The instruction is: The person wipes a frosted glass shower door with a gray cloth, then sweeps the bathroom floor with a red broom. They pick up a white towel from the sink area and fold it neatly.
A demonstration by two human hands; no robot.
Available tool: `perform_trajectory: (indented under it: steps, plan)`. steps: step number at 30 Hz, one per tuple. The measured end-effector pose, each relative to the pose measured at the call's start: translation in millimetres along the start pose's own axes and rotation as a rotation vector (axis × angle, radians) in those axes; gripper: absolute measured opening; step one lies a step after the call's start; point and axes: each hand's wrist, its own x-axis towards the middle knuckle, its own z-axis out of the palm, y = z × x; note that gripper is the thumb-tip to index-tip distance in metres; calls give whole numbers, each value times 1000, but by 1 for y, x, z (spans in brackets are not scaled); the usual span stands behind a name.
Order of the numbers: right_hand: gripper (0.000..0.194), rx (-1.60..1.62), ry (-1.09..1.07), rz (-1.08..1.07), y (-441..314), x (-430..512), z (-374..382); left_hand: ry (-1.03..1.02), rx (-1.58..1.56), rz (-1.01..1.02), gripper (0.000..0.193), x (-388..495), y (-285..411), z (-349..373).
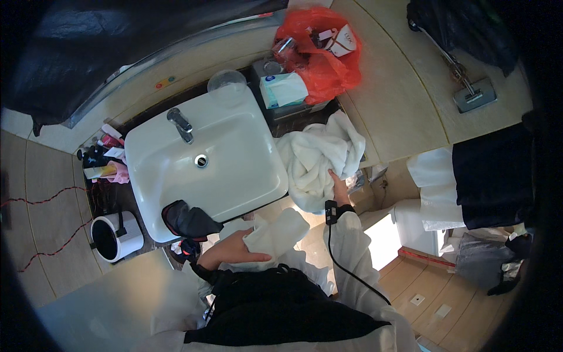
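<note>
In the head view my left hand (230, 250) holds a white cloth or sheet of soft paper (279, 233) in front of my body, its thumb lying across the near side. My right hand (338, 188) is at the near right edge of a bunched white towel (310, 154). Its thumb side presses into the folds, and the other fingers are mostly hidden. The towel lies on the dark counter, against the right side of a white washbasin (237, 176). A dark folded fabric item (190, 221) rests over the basin's front left rim, just beyond my left hand.
A chrome faucet (180, 125) stands at the basin's back. Behind the towel are a tissue box (283, 90) and a red plastic bag (336, 72) with bottles. A white cylindrical container (123, 237) and toiletries (110, 154) line the left side. A black cable (347, 266) runs from my right wrist.
</note>
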Motion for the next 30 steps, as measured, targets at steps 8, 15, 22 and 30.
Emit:
perform_trajectory:
  steps: [8,15,22,30]
  plan:
    - [51,475,-62,198,35,-2,-48,-190,66,44,79,-1,1,1]
    - [55,447,-153,-14,-9,-67,-104,-168,132,84,79,3,-7,9]
    - [56,398,-21,-58,-60,-203,-152,-221,193,152,76,31,1,13]
    - [57,428,82,15,-50,-313,-141,-477,223,166,69,69,24,21]
